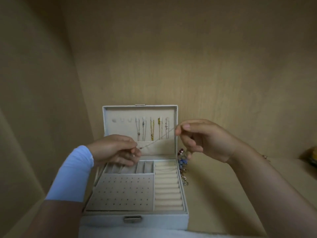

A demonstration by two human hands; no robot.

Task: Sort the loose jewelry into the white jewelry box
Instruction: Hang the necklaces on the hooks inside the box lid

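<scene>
We are pulling a chain (157, 139) taut between left hand (114, 150) and right hand (205, 140), fingers (186, 126) pinching each end, ready to hang in the lid (120, 133).

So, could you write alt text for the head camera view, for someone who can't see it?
A left hand and a right hand pinch a thin chain stretched between them above an open white box, whose lid holds several hanging necklaces. Loose beaded jewelry lies just right of the box, on a tan shelf.
</scene>
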